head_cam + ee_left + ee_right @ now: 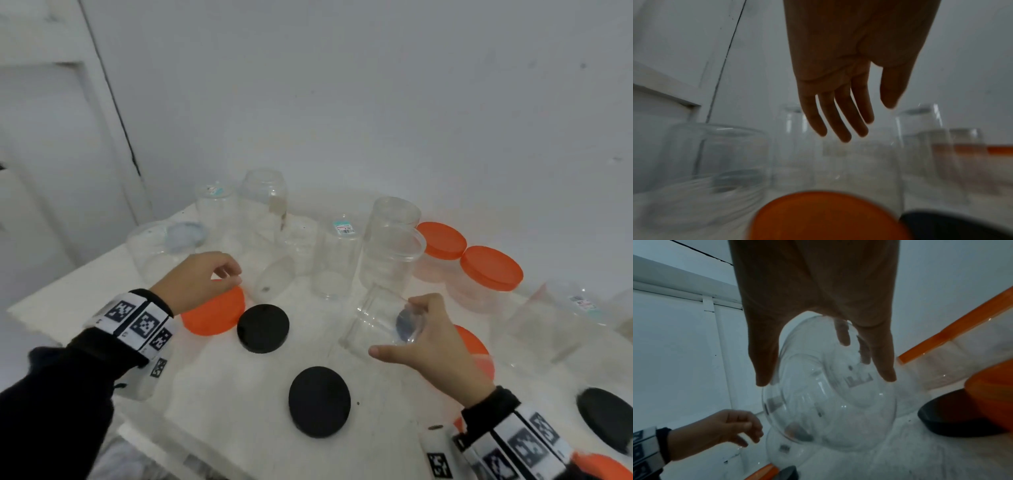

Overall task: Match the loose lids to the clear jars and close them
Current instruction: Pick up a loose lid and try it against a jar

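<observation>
— What lay nearest on the tabletop (222,394)?
— Two black lids (319,401).
— And the hands?
— The right hand (435,349) gripped a tilted clear jar (380,320); the left hand (195,277) hovered loosely curled, holding nothing, over an orange lid (214,315). Further off stood open jars (337,260).

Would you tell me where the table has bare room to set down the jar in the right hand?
Bare table lies between the near black lid and the right hand. The back is crowded with clear jars.

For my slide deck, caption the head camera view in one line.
Right hand holds a tilted clear jar while left hand hovers over an orange lid.
</observation>
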The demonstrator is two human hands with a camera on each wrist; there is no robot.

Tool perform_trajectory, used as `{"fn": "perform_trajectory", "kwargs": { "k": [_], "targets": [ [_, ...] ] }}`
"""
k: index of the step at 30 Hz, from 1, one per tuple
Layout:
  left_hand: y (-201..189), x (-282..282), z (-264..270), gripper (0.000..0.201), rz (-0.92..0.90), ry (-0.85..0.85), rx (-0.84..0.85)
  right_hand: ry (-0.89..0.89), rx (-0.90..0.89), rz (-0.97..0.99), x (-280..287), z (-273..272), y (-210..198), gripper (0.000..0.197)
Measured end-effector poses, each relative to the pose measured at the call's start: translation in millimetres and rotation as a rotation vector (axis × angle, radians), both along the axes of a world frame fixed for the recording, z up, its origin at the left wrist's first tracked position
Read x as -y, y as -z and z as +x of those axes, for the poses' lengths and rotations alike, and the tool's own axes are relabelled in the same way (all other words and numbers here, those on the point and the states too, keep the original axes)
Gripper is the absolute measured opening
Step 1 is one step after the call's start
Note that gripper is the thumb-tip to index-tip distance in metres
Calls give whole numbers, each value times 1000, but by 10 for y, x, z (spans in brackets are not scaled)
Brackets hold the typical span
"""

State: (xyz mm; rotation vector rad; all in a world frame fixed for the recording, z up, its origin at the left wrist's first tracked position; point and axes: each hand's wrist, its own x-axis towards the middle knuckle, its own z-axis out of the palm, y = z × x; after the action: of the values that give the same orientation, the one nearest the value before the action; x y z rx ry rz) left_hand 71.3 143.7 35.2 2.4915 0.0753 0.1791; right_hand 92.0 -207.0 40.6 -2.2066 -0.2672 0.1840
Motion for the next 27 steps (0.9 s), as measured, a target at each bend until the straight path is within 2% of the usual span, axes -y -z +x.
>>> {"fn": "perform_trajectory", "kwargs": {
  "k": [2, 4, 11, 20, 24, 27],
  "targets": [
    [111, -123, -68, 17, 114, -30, -130, 10, 2, 9, -54, 23, 56, 86],
    [205, -222, -97, 39, 230, -27, -233, 11, -8, 28, -110, 47, 105, 87],
    [410, -261, -118, 93, 345, 29, -406, 2, -46, 19, -227, 50, 165, 97],
    [495, -301, -15, 90, 385, 23, -393, 43, -32, 29, -192, -33, 198, 97],
    [466, -286, -12, 91, 410, 30, -437, 82, 7, 38, -117, -94, 190, 96],
    [347, -215, -23, 81, 413, 3, -436, 98, 57, 25, -11, -149, 166, 90]
  ]
}}
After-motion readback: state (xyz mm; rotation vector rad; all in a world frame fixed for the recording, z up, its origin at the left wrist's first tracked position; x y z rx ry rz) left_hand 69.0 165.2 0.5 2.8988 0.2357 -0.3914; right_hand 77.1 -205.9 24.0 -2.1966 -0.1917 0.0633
